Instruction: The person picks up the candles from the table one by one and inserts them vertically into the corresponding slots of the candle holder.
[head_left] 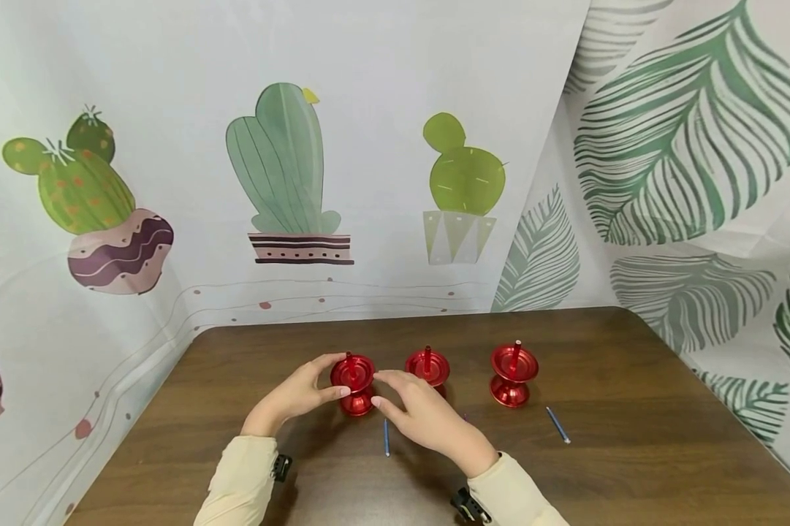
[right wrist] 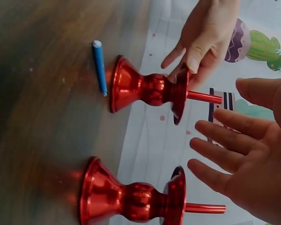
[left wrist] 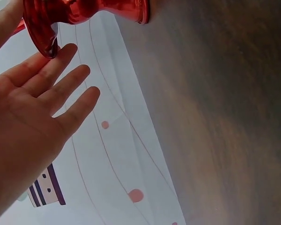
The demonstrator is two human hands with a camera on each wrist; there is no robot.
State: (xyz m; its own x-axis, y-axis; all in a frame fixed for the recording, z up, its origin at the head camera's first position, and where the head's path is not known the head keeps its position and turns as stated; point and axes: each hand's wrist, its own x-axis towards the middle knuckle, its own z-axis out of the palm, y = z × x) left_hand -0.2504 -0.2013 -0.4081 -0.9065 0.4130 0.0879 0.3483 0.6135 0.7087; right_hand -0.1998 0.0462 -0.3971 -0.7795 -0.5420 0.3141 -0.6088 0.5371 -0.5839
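Note:
A shiny red candle holder [head_left: 357,404] with a wide dish and a thin upright red stem stands at the left of a row of three. My left hand [head_left: 302,391] holds its dish by the left side of the rim, thumb in front and index finger behind; the other fingers spread out nearly straight in the left wrist view. On the holder's right side, my right hand [head_left: 427,413] hovers with fingers extended and nothing in its grasp. A blue candle [head_left: 386,438] lies on the table between the wrists, in front of the holder.
A second red candle holder [head_left: 436,364] stands behind my right hand, and a third [head_left: 509,392] farther right. Another blue candle [head_left: 557,425] lies on the brown wooden table [head_left: 631,380] at the right. A printed cloth [head_left: 395,146] hangs behind the table's back edge.

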